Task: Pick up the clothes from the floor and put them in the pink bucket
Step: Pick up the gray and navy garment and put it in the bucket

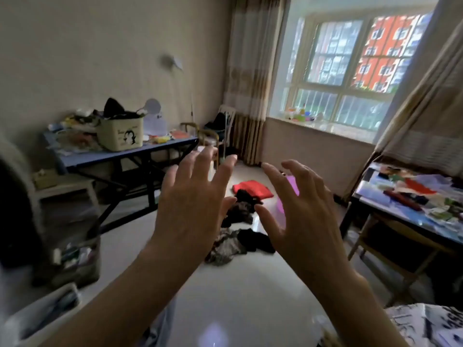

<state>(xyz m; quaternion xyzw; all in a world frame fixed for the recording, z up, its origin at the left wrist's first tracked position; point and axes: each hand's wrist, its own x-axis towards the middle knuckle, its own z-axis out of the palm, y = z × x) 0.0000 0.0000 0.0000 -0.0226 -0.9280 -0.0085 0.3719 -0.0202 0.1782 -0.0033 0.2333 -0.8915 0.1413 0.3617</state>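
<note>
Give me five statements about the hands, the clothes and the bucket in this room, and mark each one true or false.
1. Both hands, left hand and right hand, are open and hold nothing. True.
2. The red garment lies in the pink bucket. False: it lies on the floor beside the bucket.
3. Dark clothes lie on the floor. True.
4. The cream basket stands on the floor. False: it stands on the blue table.
5. The bucket is partly hidden behind the right hand. True.
</note>
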